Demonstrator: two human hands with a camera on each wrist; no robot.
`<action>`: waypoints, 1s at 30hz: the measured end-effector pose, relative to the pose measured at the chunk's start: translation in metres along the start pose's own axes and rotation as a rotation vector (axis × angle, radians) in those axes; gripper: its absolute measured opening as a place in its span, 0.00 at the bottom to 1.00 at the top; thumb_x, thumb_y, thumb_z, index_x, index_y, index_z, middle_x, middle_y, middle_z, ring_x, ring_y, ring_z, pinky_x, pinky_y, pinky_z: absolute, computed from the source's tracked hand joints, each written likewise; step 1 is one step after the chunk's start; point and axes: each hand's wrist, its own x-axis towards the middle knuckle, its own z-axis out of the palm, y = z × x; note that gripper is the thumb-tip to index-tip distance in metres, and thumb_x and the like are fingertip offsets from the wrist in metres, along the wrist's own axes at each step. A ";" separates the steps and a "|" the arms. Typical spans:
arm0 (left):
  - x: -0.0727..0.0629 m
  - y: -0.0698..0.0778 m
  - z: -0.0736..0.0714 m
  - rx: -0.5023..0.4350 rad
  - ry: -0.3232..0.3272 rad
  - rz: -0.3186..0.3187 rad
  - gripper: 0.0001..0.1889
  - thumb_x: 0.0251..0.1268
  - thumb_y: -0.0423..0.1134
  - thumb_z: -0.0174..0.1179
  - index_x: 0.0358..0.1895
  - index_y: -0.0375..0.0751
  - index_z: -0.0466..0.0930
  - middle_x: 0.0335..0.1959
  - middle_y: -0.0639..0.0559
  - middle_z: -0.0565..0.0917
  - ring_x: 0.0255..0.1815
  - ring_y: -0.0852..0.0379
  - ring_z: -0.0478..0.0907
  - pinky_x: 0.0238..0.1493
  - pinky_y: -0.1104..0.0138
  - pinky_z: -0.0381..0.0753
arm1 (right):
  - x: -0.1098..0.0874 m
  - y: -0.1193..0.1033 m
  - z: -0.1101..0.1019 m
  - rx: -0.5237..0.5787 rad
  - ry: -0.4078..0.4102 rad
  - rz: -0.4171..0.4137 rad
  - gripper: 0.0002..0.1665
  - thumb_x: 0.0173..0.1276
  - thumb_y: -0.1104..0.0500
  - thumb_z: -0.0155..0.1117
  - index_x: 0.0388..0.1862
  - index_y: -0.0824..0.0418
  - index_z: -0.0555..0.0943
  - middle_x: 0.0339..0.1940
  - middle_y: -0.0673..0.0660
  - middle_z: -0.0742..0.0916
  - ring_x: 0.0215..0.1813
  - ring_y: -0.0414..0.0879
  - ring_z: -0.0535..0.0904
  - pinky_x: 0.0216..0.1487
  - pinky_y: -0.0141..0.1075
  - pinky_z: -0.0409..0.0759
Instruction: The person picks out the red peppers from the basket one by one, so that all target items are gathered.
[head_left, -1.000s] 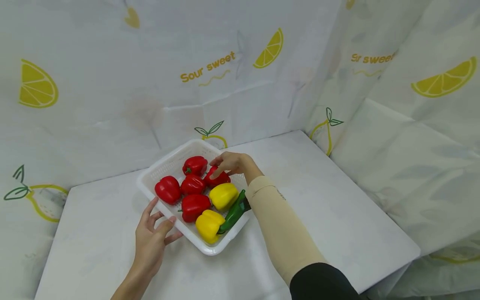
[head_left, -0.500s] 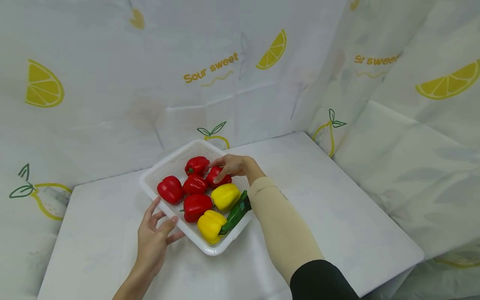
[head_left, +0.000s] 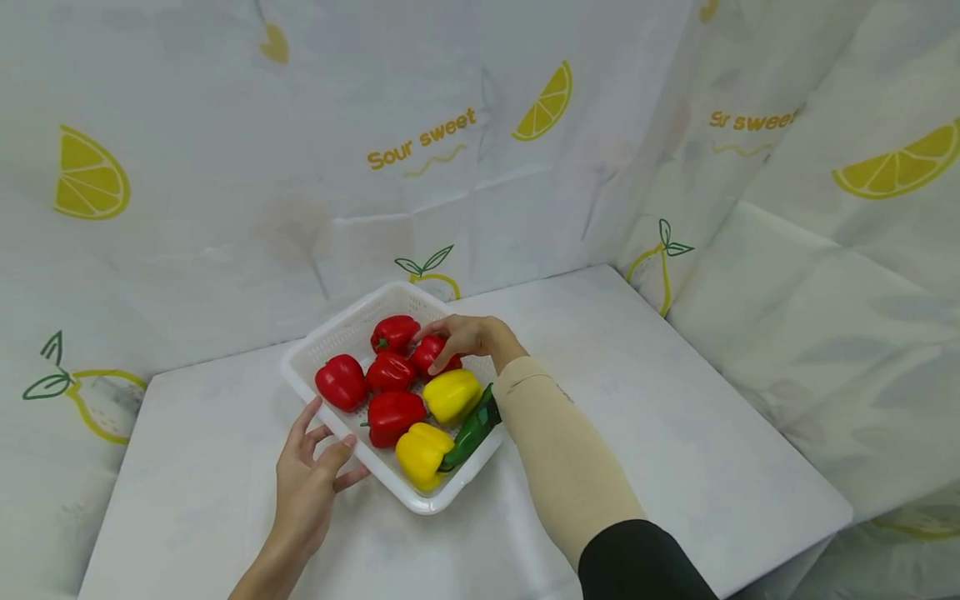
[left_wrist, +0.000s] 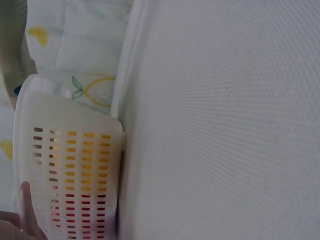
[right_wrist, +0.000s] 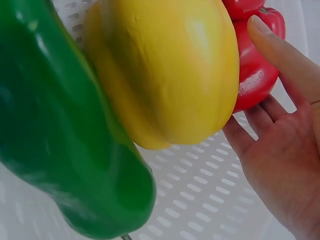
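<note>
So the biggest thing here is the backdrop (head_left: 525, 200), pale with lemons and "Sour sweet" printed on it. Then there's the white table (head_left: 637, 400), and on it a white plastic basket (head_left: 378, 467), slotted and turned at an angle. A beige sleeve (head_left: 570, 450) covers the right forearm. The left hand (head_left: 303, 492) has its fingers spread, just touching the rim and outer wall. The right hand (head_left: 468, 335) has its thumb and fingers around a red pepper (head_left: 426, 354) inside the basket, on the far right side; can't tell if it's off the bottom. Next, a long green pepper (head_left: 471, 433) lies along the right side, by two yellow peppers (head_left: 423, 456), one nearer, one farther. Lastly, four other reds (head_left: 393, 419) sit clustered toward the left and back
</note>
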 end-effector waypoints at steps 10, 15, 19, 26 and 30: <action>-0.001 0.001 0.001 -0.008 0.002 -0.001 0.47 0.78 0.35 0.64 0.89 0.71 0.48 0.74 0.44 0.69 0.57 0.65 0.89 0.44 0.62 0.95 | -0.007 -0.008 0.005 -0.052 0.018 -0.010 0.35 0.72 0.71 0.71 0.75 0.59 0.73 0.78 0.64 0.75 0.76 0.60 0.71 0.82 0.53 0.78; -0.001 0.001 0.001 -0.007 0.004 0.000 0.47 0.78 0.34 0.65 0.89 0.70 0.48 0.73 0.44 0.69 0.57 0.66 0.89 0.44 0.62 0.95 | -0.008 -0.011 0.006 -0.085 0.029 -0.007 0.31 0.72 0.71 0.71 0.71 0.59 0.74 0.75 0.64 0.77 0.74 0.58 0.73 0.80 0.51 0.81; 0.000 0.001 0.002 -0.012 0.003 0.001 0.47 0.78 0.34 0.65 0.89 0.70 0.48 0.73 0.44 0.69 0.58 0.64 0.90 0.44 0.62 0.95 | -0.008 -0.014 0.007 -0.128 0.038 -0.011 0.29 0.72 0.71 0.70 0.69 0.60 0.75 0.74 0.65 0.78 0.72 0.59 0.75 0.79 0.51 0.81; 0.000 0.001 0.001 -0.023 -0.005 -0.003 0.47 0.78 0.34 0.64 0.89 0.70 0.48 0.73 0.43 0.69 0.58 0.63 0.90 0.44 0.62 0.95 | -0.001 -0.016 0.006 -0.262 0.066 -0.022 0.25 0.70 0.70 0.73 0.62 0.59 0.77 0.69 0.64 0.80 0.66 0.57 0.78 0.75 0.49 0.85; 0.000 0.000 0.000 -0.024 -0.005 -0.004 0.47 0.78 0.34 0.64 0.89 0.69 0.48 0.73 0.43 0.68 0.57 0.63 0.90 0.44 0.62 0.95 | 0.004 -0.017 0.005 -0.329 0.085 -0.022 0.24 0.68 0.69 0.77 0.58 0.57 0.78 0.66 0.63 0.82 0.63 0.55 0.78 0.73 0.47 0.87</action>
